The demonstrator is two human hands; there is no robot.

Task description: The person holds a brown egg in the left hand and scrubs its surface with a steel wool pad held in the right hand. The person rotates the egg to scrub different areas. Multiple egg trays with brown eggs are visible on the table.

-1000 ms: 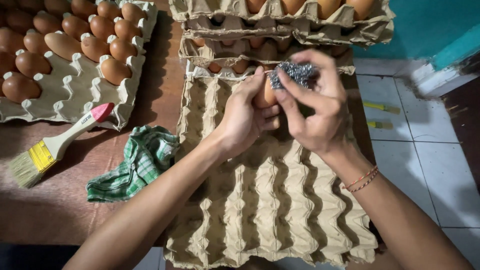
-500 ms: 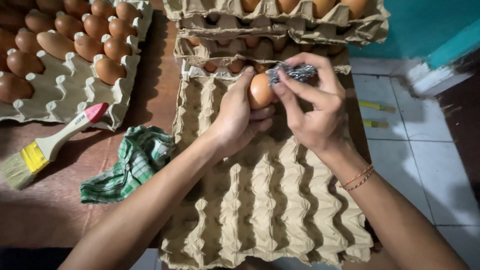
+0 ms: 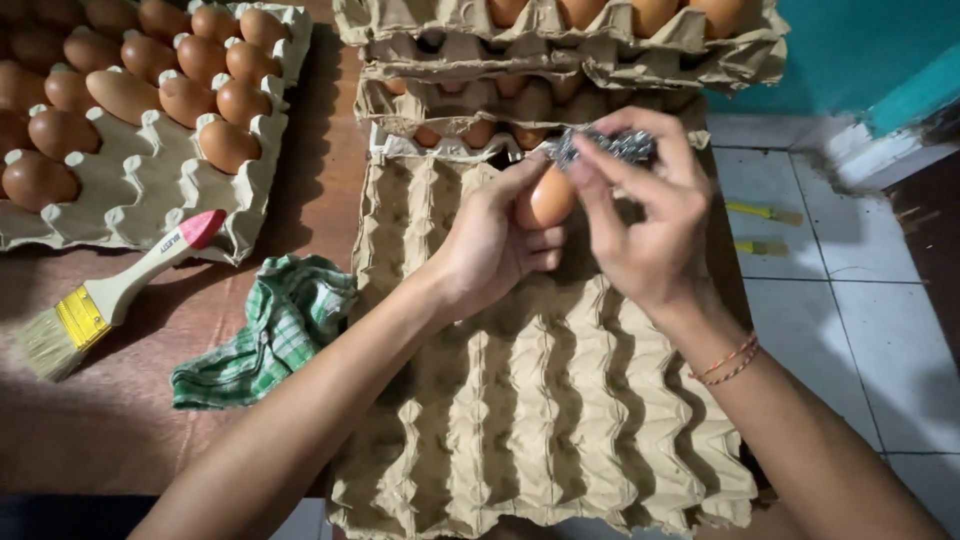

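While the left hand [image 3: 490,245] grips a brown egg [image 3: 547,197] above the empty cardboard tray [image 3: 540,400], the right hand [image 3: 645,225] pinches a steel scourer [image 3: 605,147] against it.

The left hand [image 3: 490,245] cups a brown egg [image 3: 546,198] above an empty tray [image 3: 540,400]. The right hand [image 3: 650,225] pinches steel wool [image 3: 605,147] against it.

It looked like a small egg-sorting workroom: cardboard egg trays [image 3: 560,420] covered a brown table [image 3: 100,420], filled stacks [image 3: 560,40] rose at twelve o'clock, with white floor tiles [image 3: 850,330] at three o'clock.
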